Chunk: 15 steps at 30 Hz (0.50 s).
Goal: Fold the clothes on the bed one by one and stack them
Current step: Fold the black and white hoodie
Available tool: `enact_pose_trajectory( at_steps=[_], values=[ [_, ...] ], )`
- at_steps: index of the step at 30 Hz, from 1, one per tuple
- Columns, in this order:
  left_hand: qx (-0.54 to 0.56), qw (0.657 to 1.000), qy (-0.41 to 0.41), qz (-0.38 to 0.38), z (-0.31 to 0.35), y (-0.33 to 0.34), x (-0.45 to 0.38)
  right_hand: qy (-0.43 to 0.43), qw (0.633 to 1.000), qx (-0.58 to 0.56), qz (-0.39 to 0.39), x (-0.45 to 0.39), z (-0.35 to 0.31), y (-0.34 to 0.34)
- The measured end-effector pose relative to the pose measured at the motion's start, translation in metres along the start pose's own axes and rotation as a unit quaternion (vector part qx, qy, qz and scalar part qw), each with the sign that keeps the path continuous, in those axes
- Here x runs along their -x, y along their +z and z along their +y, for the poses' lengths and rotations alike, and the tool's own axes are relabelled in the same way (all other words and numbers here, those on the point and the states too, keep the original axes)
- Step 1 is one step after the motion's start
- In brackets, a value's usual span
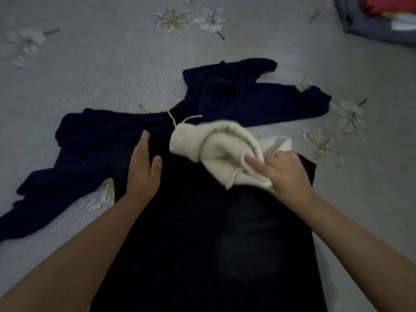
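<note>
Cream knitted cloth bundle sits gripped in the right hand, its length running leftward toward the flat, empty left hand, both over a dark navy garment.

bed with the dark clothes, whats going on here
A person is sorting laundry on a floral bedspread. The right hand grips a bunched cream garment lying on a dark navy garment spread out in front. The left hand rests open and flat on the navy fabric. Nothing here looks folded yet. A pile of other clothes sits at the far right corner.
</note>
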State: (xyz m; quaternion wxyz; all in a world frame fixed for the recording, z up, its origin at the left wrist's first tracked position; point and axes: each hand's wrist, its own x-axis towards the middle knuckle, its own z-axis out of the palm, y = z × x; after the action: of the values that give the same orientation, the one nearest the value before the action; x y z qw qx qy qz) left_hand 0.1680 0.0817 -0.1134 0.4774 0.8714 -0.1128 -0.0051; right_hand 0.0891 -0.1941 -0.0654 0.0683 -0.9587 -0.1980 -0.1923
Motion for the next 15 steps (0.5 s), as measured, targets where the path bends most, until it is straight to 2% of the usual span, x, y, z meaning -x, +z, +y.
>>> enact_pose_trajectory(
  at_steps=[1,3,5,6,8,9,11,13,15],
  values=[
    [0.013,1.0,0.018,0.004,0.014,-0.006,0.012,-0.029,1.0,0.007,0.008,0.027,-0.017,-0.006],
    [-0.006,0.998,0.058,-0.034,0.038,-0.012,0.041,-0.091,0.995,0.009,-0.028,0.087,-0.051,-0.013],
    [-0.053,0.987,0.065,-0.135,0.057,-0.006,0.076,-0.129,0.986,-0.011,-0.101,0.141,-0.075,-0.016],
    [-0.088,0.973,0.061,-0.205,0.063,0.0,0.097,-0.12,0.984,-0.029,-0.126,0.163,-0.082,-0.015],
    [-0.165,0.931,0.048,-0.322,0.063,0.016,0.133,-0.046,0.99,-0.055,-0.123,0.182,-0.092,-0.013],
    [-0.204,0.915,0.041,-0.346,0.059,0.023,0.149,0.011,0.993,-0.055,-0.105,0.184,-0.095,-0.012],
    [-0.26,0.908,0.021,-0.327,0.051,0.035,0.177,0.108,0.989,-0.025,-0.095,0.179,-0.102,-0.009],
    [-0.301,0.898,0.002,-0.321,0.044,0.041,0.198,0.155,0.978,-0.006,-0.138,0.171,-0.112,-0.008],
    [-0.352,0.87,0.011,-0.345,0.039,0.046,0.219,0.184,0.964,-0.008,-0.193,0.174,-0.12,-0.003]
  ],
)
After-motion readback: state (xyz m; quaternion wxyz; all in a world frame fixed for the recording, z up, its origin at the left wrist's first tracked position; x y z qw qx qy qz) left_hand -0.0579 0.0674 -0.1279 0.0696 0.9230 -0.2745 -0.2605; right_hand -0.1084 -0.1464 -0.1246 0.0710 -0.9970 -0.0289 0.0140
